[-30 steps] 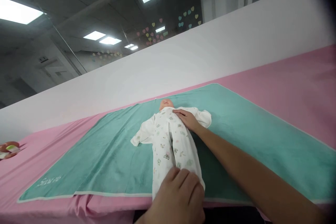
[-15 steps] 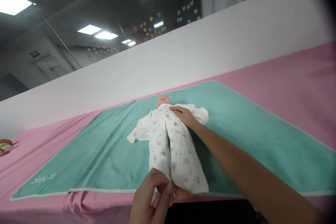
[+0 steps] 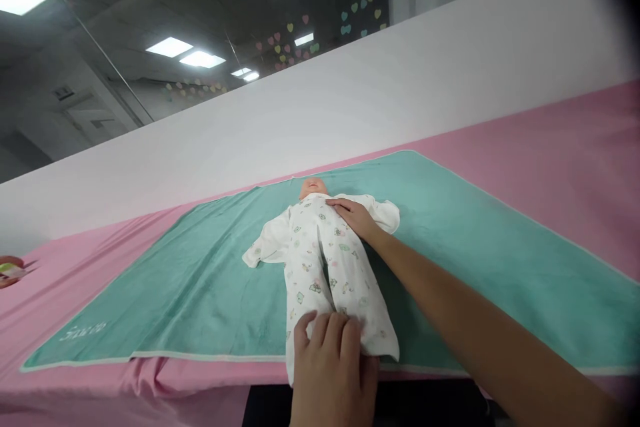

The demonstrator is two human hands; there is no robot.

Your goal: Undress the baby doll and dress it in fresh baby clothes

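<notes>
Fingers slightly spread, the left hand [image 3: 333, 370] rests on the foot end of a white printed cotton sleepsuit [image 3: 345, 280], where it overhangs the near edge of a teal towel [image 3: 500, 267] with a cream border. The right hand [image 3: 354, 217] lies flat on the sleepsuit's chest, fingers together. A pale vinyl baby doll [image 3: 313, 187] wears the sleepsuit, lying on its back mid-towel, head far. The towel covers a pink sheet [image 3: 550, 147]; a small red-and-green object [image 3: 10, 270] sits far left.
</notes>
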